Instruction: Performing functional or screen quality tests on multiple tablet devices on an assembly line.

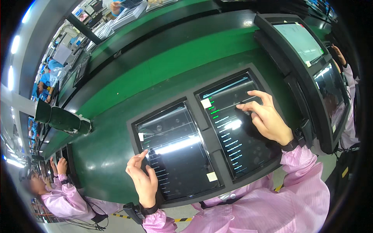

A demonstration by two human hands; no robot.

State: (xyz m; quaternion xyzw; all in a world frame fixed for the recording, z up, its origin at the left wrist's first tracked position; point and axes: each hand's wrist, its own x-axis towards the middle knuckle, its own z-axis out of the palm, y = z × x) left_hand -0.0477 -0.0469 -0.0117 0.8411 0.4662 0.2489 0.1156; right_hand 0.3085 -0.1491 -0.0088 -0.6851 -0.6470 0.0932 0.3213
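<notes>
Two tablets lie side by side in a black foam tray (206, 144) in front of me. The left tablet (182, 159) has a dark screen with a faint text list and a bright light reflection. On the right tablet (248, 143), the lit screen lists lines in green and white. My left hand (142, 180) is open and empty over the left tablet's left edge, index finger stretched to the screen. Over the upper part of the right tablet is my right hand (266, 118), open, with fingers spread and fingertips at the screen; I cannot tell whether they touch.
Another black tray with two screens (297, 42) stands at the right edge of the green table (101, 155). A dark cylindrical object (62, 118) is at the left. Beyond runs a black rail (155, 37). Co-workers sit at left (70, 198) and right (349, 105).
</notes>
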